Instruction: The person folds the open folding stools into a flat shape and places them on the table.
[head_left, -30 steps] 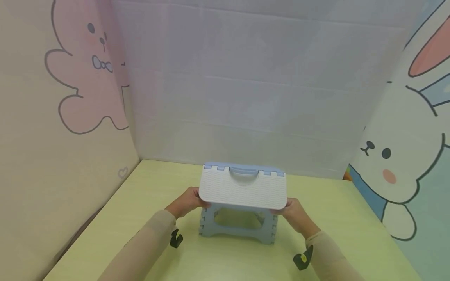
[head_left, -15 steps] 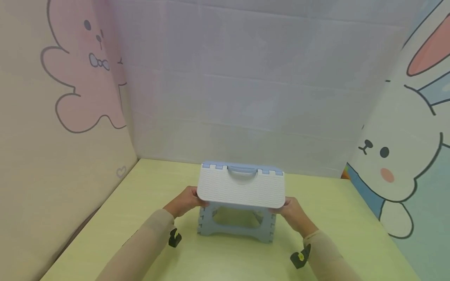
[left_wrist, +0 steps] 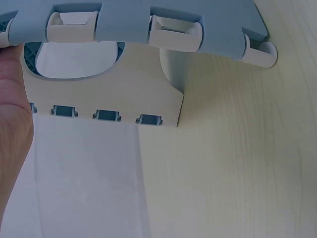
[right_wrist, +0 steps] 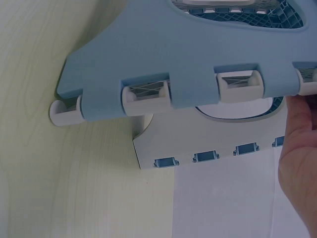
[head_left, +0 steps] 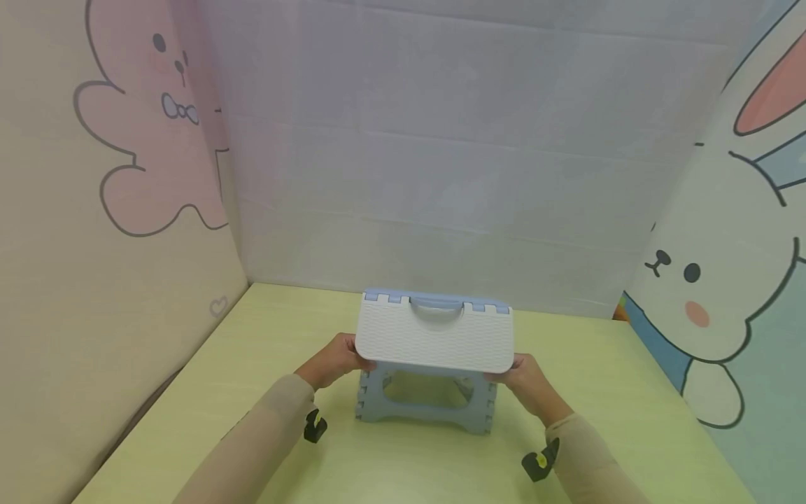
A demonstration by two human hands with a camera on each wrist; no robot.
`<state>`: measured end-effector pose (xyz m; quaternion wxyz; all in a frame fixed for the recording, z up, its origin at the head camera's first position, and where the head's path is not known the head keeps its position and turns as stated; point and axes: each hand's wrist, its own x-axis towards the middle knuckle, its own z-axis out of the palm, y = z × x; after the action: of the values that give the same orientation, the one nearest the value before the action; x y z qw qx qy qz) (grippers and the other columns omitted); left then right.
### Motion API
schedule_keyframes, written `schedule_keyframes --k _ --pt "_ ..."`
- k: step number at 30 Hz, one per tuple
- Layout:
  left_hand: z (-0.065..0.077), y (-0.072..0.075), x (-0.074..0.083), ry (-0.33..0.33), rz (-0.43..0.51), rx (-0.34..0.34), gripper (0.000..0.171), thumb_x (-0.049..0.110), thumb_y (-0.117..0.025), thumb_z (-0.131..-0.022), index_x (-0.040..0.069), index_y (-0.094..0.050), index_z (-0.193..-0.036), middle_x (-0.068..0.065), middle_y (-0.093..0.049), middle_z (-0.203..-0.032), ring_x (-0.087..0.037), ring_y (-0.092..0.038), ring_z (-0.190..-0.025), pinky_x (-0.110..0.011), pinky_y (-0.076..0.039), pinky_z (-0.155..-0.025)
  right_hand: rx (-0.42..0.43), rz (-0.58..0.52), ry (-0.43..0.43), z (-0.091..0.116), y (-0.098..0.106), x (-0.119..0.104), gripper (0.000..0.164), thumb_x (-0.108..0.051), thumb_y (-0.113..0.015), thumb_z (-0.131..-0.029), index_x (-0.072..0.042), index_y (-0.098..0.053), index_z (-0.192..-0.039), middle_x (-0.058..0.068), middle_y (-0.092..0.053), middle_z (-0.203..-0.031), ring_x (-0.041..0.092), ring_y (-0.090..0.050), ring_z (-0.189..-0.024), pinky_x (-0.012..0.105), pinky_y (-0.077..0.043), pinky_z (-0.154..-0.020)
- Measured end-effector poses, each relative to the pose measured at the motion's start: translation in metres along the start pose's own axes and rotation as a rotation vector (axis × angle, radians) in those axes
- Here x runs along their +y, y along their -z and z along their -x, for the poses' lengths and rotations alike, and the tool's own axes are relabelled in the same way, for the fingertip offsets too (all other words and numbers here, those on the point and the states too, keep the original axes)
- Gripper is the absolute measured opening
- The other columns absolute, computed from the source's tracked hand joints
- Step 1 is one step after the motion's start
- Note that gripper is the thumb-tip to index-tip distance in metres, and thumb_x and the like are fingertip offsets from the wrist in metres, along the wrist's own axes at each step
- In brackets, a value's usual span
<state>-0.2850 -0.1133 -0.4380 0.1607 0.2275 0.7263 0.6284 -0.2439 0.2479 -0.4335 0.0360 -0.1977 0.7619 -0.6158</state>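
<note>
A folding step stool (head_left: 434, 339) stands on the table in the head view, with a white woven-textured top panel, a blue handle (head_left: 436, 304) along its far edge and a light-blue leg panel (head_left: 425, 414) in front. My left hand (head_left: 335, 361) holds the left end of the top, and my right hand (head_left: 527, 385) holds the right end. Fingertips are partly hidden beneath the panel. In the left wrist view, a whitish leg panel (left_wrist: 99, 94) is visible beyond the blue one. The right wrist view shows the same blue leg panel (right_wrist: 148, 64) with white hinge knuckles along its side.
The pale yellow table (head_left: 390, 469) extends around the stool. A white sheet (head_left: 472, 161) hangs behind it. Cartoon-printed walls stand at both sides, with a pink animal (head_left: 157, 140) on the left and a white rabbit (head_left: 705, 280) on the right.
</note>
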Motion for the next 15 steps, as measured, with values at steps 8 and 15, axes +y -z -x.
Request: schedule_keyframes --k 8,15 --pt "0.0007 0.0016 0.0 0.009 -0.006 -0.001 0.036 -0.005 -0.063 -0.084 -0.012 -0.059 -0.119 -0.024 -0.058 -0.126 -0.037 -0.054 -0.117 -0.057 -0.038 -0.099 -0.004 0.007 0.006 0.0011 -0.0014 -0.0035 0.021 -0.002 -0.064 -0.084 -0.01 -0.074 -0.101 -0.003 -0.071 -0.105 0.004 -0.062 -0.1 0.029 -0.048 -0.088" --pt "0.0003 0.0002 0.0016 0.005 0.0 -0.012 0.037 -0.005 -0.063 -0.084 -0.013 -0.058 -0.12 -0.025 -0.058 -0.126 -0.036 -0.054 -0.117 -0.056 -0.039 -0.099 0.005 0.05 -0.012 0.0012 -0.0011 -0.0049 0.023 -0.003 -0.064 -0.085 0.003 -0.07 -0.106 0.004 -0.07 -0.109 0.003 -0.061 -0.101 0.044 -0.046 -0.094"
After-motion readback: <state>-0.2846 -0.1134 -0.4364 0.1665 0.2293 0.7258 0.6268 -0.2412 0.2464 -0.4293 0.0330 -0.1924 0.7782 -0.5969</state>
